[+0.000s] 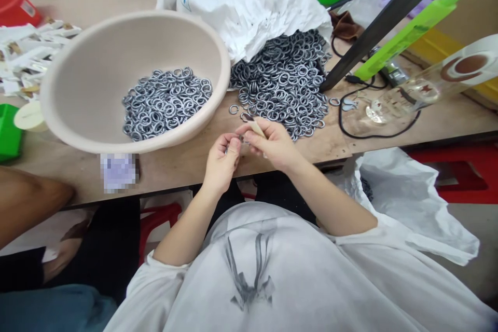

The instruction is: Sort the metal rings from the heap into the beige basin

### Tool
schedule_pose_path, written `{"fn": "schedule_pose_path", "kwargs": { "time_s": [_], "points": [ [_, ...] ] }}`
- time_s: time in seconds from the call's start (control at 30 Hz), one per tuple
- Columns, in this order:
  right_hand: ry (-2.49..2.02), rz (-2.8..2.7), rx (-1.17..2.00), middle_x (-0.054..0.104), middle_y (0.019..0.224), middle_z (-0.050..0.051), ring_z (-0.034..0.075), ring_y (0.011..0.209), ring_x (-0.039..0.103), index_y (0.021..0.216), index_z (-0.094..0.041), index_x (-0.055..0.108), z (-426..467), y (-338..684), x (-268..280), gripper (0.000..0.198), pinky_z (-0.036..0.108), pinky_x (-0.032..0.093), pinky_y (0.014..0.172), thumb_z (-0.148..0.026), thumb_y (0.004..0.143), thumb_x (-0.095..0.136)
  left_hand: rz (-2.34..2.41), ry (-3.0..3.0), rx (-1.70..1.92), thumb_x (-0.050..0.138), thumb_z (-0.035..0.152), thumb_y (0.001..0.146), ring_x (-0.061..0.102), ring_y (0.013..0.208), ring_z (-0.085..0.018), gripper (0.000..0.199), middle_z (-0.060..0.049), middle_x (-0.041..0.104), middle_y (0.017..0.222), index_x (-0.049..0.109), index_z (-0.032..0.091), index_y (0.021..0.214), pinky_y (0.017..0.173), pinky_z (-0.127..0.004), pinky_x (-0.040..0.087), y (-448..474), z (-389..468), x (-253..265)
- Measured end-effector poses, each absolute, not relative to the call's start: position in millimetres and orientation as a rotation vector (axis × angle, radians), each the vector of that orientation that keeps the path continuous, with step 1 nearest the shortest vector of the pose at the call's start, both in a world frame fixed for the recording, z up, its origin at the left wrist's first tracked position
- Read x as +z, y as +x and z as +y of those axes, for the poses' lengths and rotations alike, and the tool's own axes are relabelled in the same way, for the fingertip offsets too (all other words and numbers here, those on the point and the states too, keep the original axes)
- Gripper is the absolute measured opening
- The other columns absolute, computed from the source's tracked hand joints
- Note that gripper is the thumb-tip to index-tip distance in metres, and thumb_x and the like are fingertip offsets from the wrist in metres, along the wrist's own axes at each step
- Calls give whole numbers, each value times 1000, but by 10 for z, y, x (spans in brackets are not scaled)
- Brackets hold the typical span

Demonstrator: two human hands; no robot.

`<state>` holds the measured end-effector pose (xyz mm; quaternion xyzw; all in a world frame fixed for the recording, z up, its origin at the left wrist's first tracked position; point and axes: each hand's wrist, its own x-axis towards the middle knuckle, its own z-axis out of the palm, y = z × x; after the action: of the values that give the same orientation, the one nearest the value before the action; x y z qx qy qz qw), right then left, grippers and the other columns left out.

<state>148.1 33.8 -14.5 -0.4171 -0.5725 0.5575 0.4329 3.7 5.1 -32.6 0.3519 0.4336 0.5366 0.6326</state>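
Ring [241, 138], small and metal, mostly hidden between both hands at the table [187, 163] edge; shape hard to confirm. Left hand [221, 162]: fingers pinching it from the left. Right hand [272, 144]: fingers closed on it, also holding what seems a pale stick [257, 127]. Loose ring pile [284, 83] just beyond; bowl [97, 67] left.

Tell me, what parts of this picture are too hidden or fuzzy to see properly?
Head view, the only one:
- What the left hand and right hand pinch between them: fingers cover it, too small to tell.
- The label on the table edge: blurred out.
- How far the rings reach into the white bag: the bag covers them.
- The red tub: cut by the left edge.
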Motion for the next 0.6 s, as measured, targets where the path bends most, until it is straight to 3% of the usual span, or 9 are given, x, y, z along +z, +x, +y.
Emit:
{"fn": "schedule_pose_path", "kwargs": {
  "time_s": [0.13, 0.3, 0.5, 0.6],
  "points": [
    [-981, -1323, 1406, 61, 84, 1, 9, 61, 54, 103, -20, 73, 138, 1391, -235, 36, 24, 45, 55, -51, 85, 68, 979, 899, 1265, 75, 58, 76, 40, 47, -7, 42, 4, 50, 57, 67, 18, 85, 42, -19, 28, 63, 24, -349],
    [-833, -1467, 1320, 68, 97, 3, 17, 91, 64, 107, -23, 75, 160, 1459, -264, 35, 33, 50, 86, -48, 84, 74, 956, 912, 1229, 77, 56, 76, 35, 46, -5, 40, 4, 49, 57, 67, 17, 83, 41, -18, 27, -34, 29, -346],
    [-863, -1453, 1071, 65, 89, 2, 17, 87, 61, 102, -23, 75, 100, 1375, -335, 38, 34, 49, 84, -51, 76, 80, 932, 789, 1151, 72, 65, 76, 35, 44, -5, 49, 5, 43, 52, 58, 17, 73, 39, -17, 26, 51, -58, -337],
    [-923, -1368, 1157, 64, 84, 1, 16, 76, 59, 98, -23, 72, 91, 1306, -337, 44, 31, 50, 72, -59, 73, 79, 933, 753, 1177, 74, 62, 74, 36, 44, -5, 50, 6, 43, 52, 54, 17, 69, 39, -16, 27, 91, -95, -307]
  ]
}}
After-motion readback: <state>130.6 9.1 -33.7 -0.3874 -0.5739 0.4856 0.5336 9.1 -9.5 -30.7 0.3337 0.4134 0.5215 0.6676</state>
